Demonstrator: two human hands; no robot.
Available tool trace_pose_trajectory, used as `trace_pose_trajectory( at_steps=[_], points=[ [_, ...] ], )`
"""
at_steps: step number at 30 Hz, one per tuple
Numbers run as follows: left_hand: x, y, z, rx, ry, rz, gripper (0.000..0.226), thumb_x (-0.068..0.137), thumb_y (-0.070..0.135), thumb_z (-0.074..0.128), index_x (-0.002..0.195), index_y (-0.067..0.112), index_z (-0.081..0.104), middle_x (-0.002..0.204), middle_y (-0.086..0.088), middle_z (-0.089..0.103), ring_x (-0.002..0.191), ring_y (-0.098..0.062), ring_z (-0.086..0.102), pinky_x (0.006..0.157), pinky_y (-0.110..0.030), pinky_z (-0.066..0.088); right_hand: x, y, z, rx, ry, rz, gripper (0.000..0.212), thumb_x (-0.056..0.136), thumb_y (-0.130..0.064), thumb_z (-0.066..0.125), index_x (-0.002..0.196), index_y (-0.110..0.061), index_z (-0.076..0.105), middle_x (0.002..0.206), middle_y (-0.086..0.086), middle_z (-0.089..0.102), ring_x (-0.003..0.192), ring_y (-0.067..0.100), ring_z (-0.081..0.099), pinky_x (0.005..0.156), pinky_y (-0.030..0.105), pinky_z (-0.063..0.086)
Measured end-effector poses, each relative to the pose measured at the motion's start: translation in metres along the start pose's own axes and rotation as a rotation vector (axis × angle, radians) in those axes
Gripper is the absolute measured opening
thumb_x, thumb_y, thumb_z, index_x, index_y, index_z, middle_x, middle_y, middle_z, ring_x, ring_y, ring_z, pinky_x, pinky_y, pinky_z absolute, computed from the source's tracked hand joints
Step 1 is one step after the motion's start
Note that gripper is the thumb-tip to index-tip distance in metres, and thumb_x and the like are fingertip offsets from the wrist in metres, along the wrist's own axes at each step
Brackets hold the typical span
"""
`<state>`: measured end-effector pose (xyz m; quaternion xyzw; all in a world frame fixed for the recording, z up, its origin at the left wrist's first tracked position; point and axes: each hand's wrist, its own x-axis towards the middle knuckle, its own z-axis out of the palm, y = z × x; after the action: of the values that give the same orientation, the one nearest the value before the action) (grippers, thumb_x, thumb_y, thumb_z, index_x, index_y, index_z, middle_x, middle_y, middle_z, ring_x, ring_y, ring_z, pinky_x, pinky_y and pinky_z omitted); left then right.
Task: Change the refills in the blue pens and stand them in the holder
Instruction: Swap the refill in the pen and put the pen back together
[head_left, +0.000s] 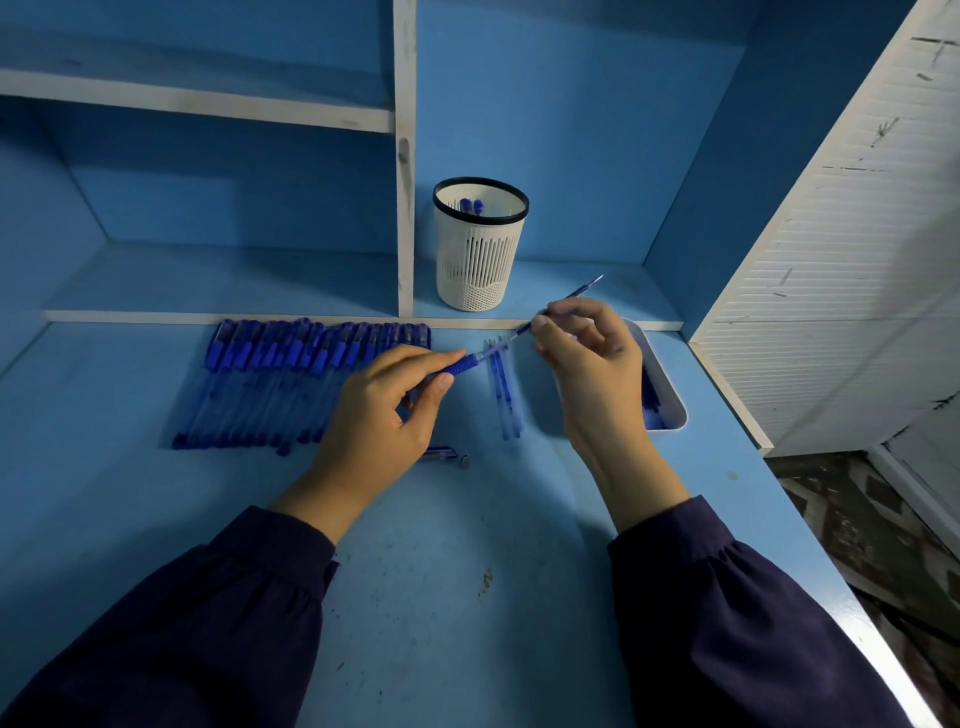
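Where the blue worktop (457, 571) meets a low white-edged ledge (260, 315), a row of blue pens (291, 379) lies side by side, darker ends toward the ledge.

Surface: matt blue, scuffed, with dark specks and 1 brownish mark near the front centre.

Room: blue shelving (208, 182) with chipped white edges, split by 1 upright divider (405, 156). At right stands a white slatted panel (857, 260) with dark scratches, and a dark patterned floor (883, 519) shows below it.

On the ledge, right of the divider: the holder (480, 249), white, slotted, black-rimmed, upright. 2 blue pen ends show inside.

Above the worktop: the left grip (384, 410) is closed round the pen barrel (460, 366), thumb and fingers at its ribbed blue section. The right grip (592, 364) pinches a thin refill (584, 288) between thumb and fingertips. The refill runs in line with the barrel, its tip pointing up and right. Whether its lower end sits inside the barrel cannot be told.

On the worktop:
- a few loose refills (501, 395), blurred, between the 2 hands
- a white tray (672, 410), partly behind the right grip, with blue items inside
- a small pen part (441, 456) and a metal tip (465, 460), just beside the left grip

Sleeves (234, 623): dark navy.
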<state>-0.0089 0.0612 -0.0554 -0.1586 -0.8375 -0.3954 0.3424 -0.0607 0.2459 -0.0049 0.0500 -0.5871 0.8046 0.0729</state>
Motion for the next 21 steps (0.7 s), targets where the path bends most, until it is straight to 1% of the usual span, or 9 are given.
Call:
trace_pose_trajectory(
  at_steps=[2, 5, 8, 11, 14, 16, 17, 19, 21],
  points=[
    [0.000, -0.001, 0.000, 0.005, 0.026, -0.016, 0.025, 0.095, 0.013, 0.060, 0.119, 0.010, 0.069, 0.097, 0.003, 0.065, 0.075, -0.012, 0.059, 0.064, -0.030, 0.052, -0.001, -0.004, -0.001, -0.105, -0.055, -0.101, 0.016, 0.081, 0.006, 0.069, 0.086, -0.008, 0.064, 0.082, 0.004, 0.066, 0.076, 0.020, 0.061, 0.075, 0.025, 0.050],
    [-0.001, -0.002, 0.000, -0.004, 0.042, -0.023, 0.026, 0.095, 0.012, 0.061, 0.119, 0.009, 0.069, 0.098, 0.003, 0.066, 0.076, -0.011, 0.060, 0.064, -0.032, 0.052, -0.008, -0.004, 0.002, -0.184, -0.121, -0.180, 0.018, 0.083, 0.007, 0.067, 0.085, -0.011, 0.066, 0.080, 0.002, 0.068, 0.075, 0.016, 0.063, 0.075, 0.021, 0.050],
    [-0.001, 0.001, -0.002, -0.012, 0.051, -0.013, 0.026, 0.094, 0.010, 0.061, 0.118, 0.007, 0.069, 0.099, 0.001, 0.066, 0.075, -0.010, 0.059, 0.062, -0.033, 0.052, -0.016, 0.001, 0.007, -0.251, -0.182, -0.235, 0.020, 0.090, 0.005, 0.059, 0.089, -0.013, 0.067, 0.079, 0.004, 0.069, 0.077, 0.014, 0.066, 0.077, 0.027, 0.052],
    [-0.001, 0.005, -0.003, -0.012, 0.046, 0.002, 0.025, 0.094, 0.009, 0.061, 0.118, 0.008, 0.069, 0.097, 0.003, 0.066, 0.072, -0.011, 0.058, 0.060, -0.034, 0.050, -0.022, 0.006, 0.012, -0.304, -0.195, -0.282, 0.015, 0.094, 0.001, 0.054, 0.096, -0.012, 0.063, 0.080, 0.008, 0.067, 0.079, 0.016, 0.069, 0.078, 0.028, 0.053],
    [-0.003, 0.005, -0.004, -0.003, 0.036, -0.001, 0.026, 0.094, 0.010, 0.060, 0.118, 0.008, 0.069, 0.096, 0.005, 0.064, 0.072, -0.009, 0.057, 0.060, -0.032, 0.049, -0.025, 0.011, 0.014, -0.357, -0.165, -0.310, 0.012, 0.089, -0.002, 0.064, 0.096, -0.012, 0.062, 0.083, 0.004, 0.066, 0.080, 0.018, 0.068, 0.079, 0.031, 0.053],
    [-0.004, 0.004, -0.005, 0.003, 0.038, -0.014, 0.026, 0.094, 0.011, 0.060, 0.118, 0.008, 0.070, 0.097, 0.005, 0.064, 0.074, -0.010, 0.057, 0.062, -0.032, 0.050, -0.025, 0.013, 0.014, -0.389, -0.144, -0.340, 0.015, 0.084, -0.003, 0.071, 0.094, -0.010, 0.063, 0.088, 0.008, 0.065, 0.081, 0.019, 0.066, 0.079, 0.031, 0.054],
    [-0.004, 0.004, -0.005, 0.007, 0.038, -0.017, 0.026, 0.094, 0.011, 0.061, 0.118, 0.008, 0.070, 0.097, 0.004, 0.065, 0.075, -0.009, 0.058, 0.062, -0.032, 0.051, -0.024, 0.014, 0.013, -0.413, -0.144, -0.360, 0.015, 0.083, -0.004, 0.072, 0.094, -0.009, 0.065, 0.089, 0.011, 0.064, 0.081, 0.019, 0.066, 0.080, 0.031, 0.054],
    [-0.005, 0.004, -0.007, 0.009, 0.034, -0.012, 0.026, 0.094, 0.010, 0.061, 0.118, 0.008, 0.070, 0.098, 0.002, 0.066, 0.077, -0.005, 0.057, 0.063, -0.031, 0.052, -0.026, 0.014, 0.012, -0.439, -0.165, -0.377, 0.011, 0.086, -0.003, 0.066, 0.096, -0.006, 0.068, 0.091, 0.011, 0.064, 0.081, 0.014, 0.065, 0.079, 0.027, 0.052],
    [-0.006, 0.005, -0.008, -0.002, 0.033, -0.011, 0.026, 0.093, 0.007, 0.062, 0.118, 0.007, 0.069, 0.099, 0.001, 0.067, 0.079, -0.004, 0.058, 0.065, -0.031, 0.052, -0.027, 0.012, 0.012, -0.427, -0.192, -0.348, 0.015, 0.092, -0.001, 0.055, 0.101, -0.003, 0.067, 0.091, 0.012, 0.065, 0.080, 0.010, 0.065, 0.078, 0.021, 0.049]
  ],
)
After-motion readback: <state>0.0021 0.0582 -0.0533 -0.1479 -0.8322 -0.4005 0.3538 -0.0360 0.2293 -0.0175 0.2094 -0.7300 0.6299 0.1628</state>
